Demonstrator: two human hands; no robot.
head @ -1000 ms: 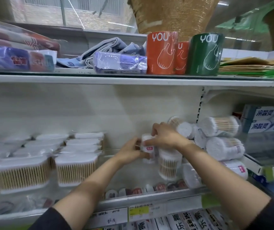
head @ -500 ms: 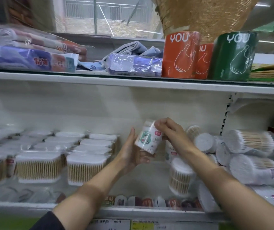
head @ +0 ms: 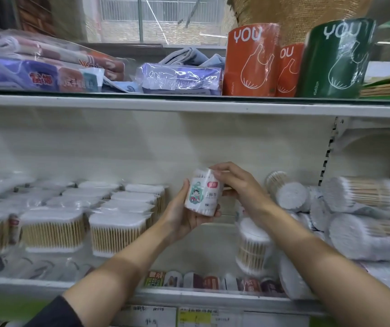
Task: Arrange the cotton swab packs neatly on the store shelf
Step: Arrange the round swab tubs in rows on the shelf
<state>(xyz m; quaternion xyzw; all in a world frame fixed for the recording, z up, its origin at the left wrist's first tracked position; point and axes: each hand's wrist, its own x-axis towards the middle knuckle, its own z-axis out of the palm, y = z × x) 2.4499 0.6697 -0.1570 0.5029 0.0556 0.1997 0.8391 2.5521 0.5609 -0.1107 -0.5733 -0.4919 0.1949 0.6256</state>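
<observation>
Cotton swab pack [head: 203,193], cylindrical, clear wrap with a white label bearing a cartoon figure and a red tag: held upright and slightly tilted in the air in front of the shelf's back panel, above the middle of the lower shelf [head: 212,299], touching no other stock. Left hand [head: 184,214]: palm cupped under and behind the pack's lower end, thumb up along its left side, fingers curled beneath its base. Right hand [head: 241,190]: fingers curled over the pack's top and right side, pinching its upper rim. Rectangular swab packs [head: 116,232]: several rows standing on the left half of the lower shelf, wooden sticks upright, white tips at top and bottom, rows running back toward the rear panel. Round swab bundles [head: 363,197]: piled on their sides at the right end of the same shelf, white tips facing outward, stacked on one another. One round bundle [head: 251,250] stands upright just left of that pile, below the right wrist. Small labelled items [head: 203,282]: a row along the front edge of the lower shelf, print too blurred to read. Price labels [head: 194,316]: fixed to the shelf's front strip. Upper shelf [head: 189,105]: two orange rolls [head: 250,60] and one green roll [head: 335,57] marked "YOU" toward the right; a purple plastic-wrapped pack [head: 179,77] at the middle; flat wrapped packs [head: 35,67] stacked at the left end.
</observation>
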